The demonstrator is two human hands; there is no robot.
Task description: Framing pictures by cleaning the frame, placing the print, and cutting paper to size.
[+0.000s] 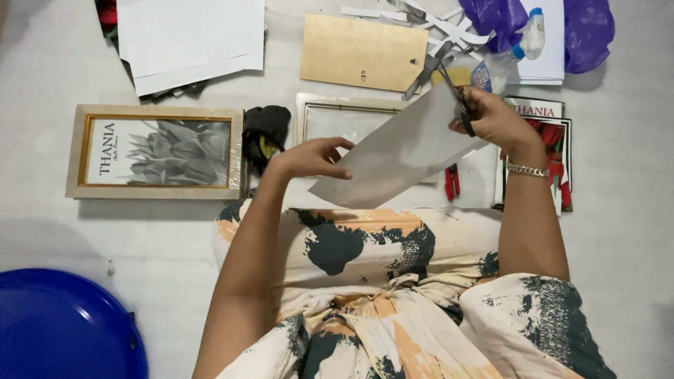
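A plastic-wrapped framed flower print [156, 151] lies at left. A clear bottle's blue-red label [482, 77] shows upper right, beside a purple plastic bag [588, 31].

A framed picture [156, 151] lies left of the sheet [397, 151], a wooden board [363, 52] beyond it.

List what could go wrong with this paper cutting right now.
1. The left hand pinches the grey sheet by one edge only, so it may sag and the cut may wander.
2. The scissors in the right hand point along the sheet toward those fingers.
3. Paper strips may clutter the floor.
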